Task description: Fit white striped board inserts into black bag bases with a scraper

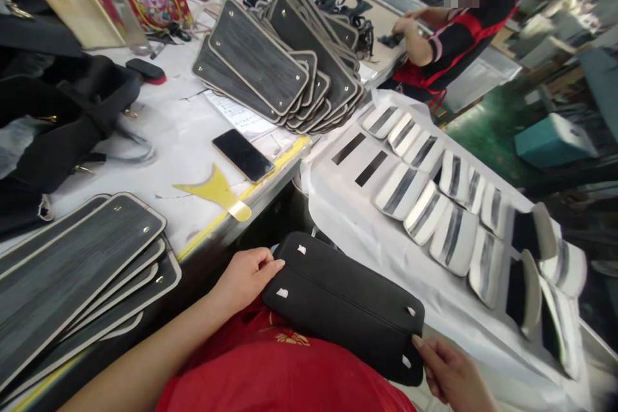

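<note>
Behind the obstructing yellow tool (217,193), tabletop (178,141) lies open.

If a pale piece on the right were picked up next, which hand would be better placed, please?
Probably the right hand: it holds the panel's end nearer the pale pieces, while the left hand holds the opposite end, farther from them.

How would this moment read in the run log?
left hand: gripping black panel, one end | right hand: gripping black panel, opposite end | phone: lying on table
</note>
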Demonstrator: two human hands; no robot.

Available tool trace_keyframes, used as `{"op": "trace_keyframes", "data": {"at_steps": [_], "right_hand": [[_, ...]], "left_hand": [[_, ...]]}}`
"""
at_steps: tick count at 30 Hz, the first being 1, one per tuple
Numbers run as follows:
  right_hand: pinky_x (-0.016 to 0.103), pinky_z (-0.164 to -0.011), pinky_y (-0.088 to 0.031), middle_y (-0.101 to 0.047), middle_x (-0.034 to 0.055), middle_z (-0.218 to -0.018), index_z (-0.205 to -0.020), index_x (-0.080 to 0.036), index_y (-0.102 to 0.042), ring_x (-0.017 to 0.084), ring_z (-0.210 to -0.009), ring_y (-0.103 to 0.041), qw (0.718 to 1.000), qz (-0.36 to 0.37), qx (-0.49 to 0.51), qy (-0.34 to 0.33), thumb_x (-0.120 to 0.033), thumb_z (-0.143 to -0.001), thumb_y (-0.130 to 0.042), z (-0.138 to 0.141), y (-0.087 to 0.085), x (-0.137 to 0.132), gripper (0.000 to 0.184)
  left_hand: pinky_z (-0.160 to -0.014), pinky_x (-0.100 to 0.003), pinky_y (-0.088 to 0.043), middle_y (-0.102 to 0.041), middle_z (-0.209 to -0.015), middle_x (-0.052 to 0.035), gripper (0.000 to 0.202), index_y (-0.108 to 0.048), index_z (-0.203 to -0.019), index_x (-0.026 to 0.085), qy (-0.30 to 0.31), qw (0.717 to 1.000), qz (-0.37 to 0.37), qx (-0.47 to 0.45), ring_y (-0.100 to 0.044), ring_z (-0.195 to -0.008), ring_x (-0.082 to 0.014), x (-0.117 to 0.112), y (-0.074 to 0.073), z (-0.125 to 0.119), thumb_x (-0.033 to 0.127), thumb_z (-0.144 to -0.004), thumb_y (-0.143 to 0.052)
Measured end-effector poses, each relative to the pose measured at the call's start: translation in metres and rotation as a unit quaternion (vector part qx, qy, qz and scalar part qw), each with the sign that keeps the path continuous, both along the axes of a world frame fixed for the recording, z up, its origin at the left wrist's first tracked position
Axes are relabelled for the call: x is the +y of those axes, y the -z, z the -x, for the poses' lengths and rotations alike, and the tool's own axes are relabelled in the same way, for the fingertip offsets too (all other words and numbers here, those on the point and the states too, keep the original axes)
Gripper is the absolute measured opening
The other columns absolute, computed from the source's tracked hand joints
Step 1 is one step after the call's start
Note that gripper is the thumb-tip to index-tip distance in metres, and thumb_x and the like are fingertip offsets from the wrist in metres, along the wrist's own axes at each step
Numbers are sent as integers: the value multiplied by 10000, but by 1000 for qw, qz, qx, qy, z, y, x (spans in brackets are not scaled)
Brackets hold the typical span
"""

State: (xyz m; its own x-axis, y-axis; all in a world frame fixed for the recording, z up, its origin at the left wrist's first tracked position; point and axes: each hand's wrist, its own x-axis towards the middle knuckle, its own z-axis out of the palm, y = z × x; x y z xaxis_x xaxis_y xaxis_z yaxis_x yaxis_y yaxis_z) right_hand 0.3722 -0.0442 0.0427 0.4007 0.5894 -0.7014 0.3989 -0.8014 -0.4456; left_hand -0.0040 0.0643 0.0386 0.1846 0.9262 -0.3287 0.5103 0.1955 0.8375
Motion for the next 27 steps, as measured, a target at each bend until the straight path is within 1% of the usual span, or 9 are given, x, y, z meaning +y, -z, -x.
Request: {"op": "trace_keyframes", "data": {"at_steps": [4, 6, 13, 15, 18, 21, 24, 26, 27], "right_hand": [[225, -389, -221, -394, -27, -322, -522, -190, -426, 75, -325, -293, 1000, 20, -4, 0, -692, -644, -534, -1, 0, 2, 527], [227, -390, -231, -397, -25, -326, -518, -191, -427, 78, -330, -302, 1000, 27, -5, 3, -687, -638, -548, 0, -1, 3, 524], [217, -380, -229, -410, -31, -364, -531, -186, -443, 72, -343, -313, 999, 27, 10, 30, -666, -631, -589, -2, 1, 2, 512], [217, -374, -230, -405, -31, -354, -527, -187, -441, 73, -338, -312, 999, 25, 4, 33, -674, -621, -589, -2, 2, 1, 517], [213, -371, -238, -400, -34, -342, -529, -189, -440, 74, -333, -317, 999, 22, -2, 23, -674, -614, -583, -1, 1, 4, 512], [208, -368, -248, -412, -32, -340, -536, -188, -443, 73, -327, -328, 1000, 14, -4, 5, -654, -641, -562, 1, 1, 8, 492], [201, -362, -261, -428, -27, -342, -539, -185, -447, 76, -324, -358, 999, -18, -27, -7, -593, -697, -543, 6, -3, 6, 447], [193, -360, -277, -428, -32, -348, -533, -182, -443, 74, -326, -382, 999, -42, -25, -13, -525, -730, -543, 10, -7, 3, 408], [186, -358, -280, -425, -40, -354, -539, -180, -444, 70, -325, -387, 998, -57, -17, -8, -487, -752, -532, 11, -9, 2, 383]], "left_hand": [[-527, -245, -299, -493, -542, 24, 365, -451, -552, 184, 42, 997, 6, 65, -454, -541, -124, 9, -7, 0, 423, -825, -483], [-533, -248, -296, -504, -552, 20, 360, -456, -554, 184, 51, 995, 6, 83, -462, -548, -126, 11, -9, -1, 415, -828, -483], [-521, -238, -293, -469, -530, 35, 374, -433, -552, 180, 25, 998, 26, 60, -428, -521, -108, 9, -8, -2, 423, -833, -477], [-512, -237, -285, -452, -514, 38, 374, -419, -543, 181, 20, 997, 34, 65, -414, -512, -106, 10, -9, -3, 418, -825, -481], [-506, -241, -267, -435, -502, 39, 371, -411, -535, 181, 30, 995, 36, 92, -399, -501, -107, 15, -11, -4, 412, -819, -475], [-514, -246, -261, -427, -506, 40, 377, -396, -536, 184, 59, 990, 18, 126, -400, -508, -111, 20, -12, -3, 417, -827, -451], [-520, -249, -275, -411, -505, 44, 393, -370, -543, 190, 106, 983, 0, 153, -409, -515, -118, 19, -13, -1, 451, -830, -432], [-523, -249, -306, -407, -506, 48, 405, -365, -554, 196, 131, 977, -5, 167, -425, -517, -124, 16, -9, 3, 491, -824, -426], [-517, -249, -323, -404, -502, 51, 401, -368, -566, 201, 134, 976, -7, 173, -433, -509, -128, 16, -4, 5, 509, -816, -428]]}}
